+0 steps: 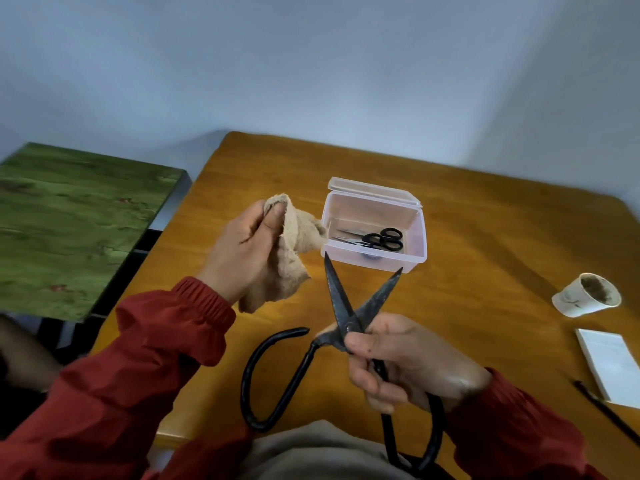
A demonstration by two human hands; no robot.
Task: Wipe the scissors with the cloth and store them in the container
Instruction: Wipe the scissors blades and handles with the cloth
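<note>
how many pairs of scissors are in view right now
2 clearly: large black scissors held open in the right hand, and small black-handled scissors inside the container. Another small pair may overlap there.

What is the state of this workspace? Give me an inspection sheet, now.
Surface: orange-brown wooden table, glossy top.
Job's things: large black iron scissors, blades open, held above the table; beige cloth, off the blades; clear plastic container, lid open, small black-handled scissors inside.
Clutter: white paper cup with brown residue; white notepad; black pen, at right.
Hands: left hand grips the cloth; right hand grips the large scissors near the pivot.
Cables: nothing seen.
Surroundings: green-topped side table at left; pale wall behind.
</note>
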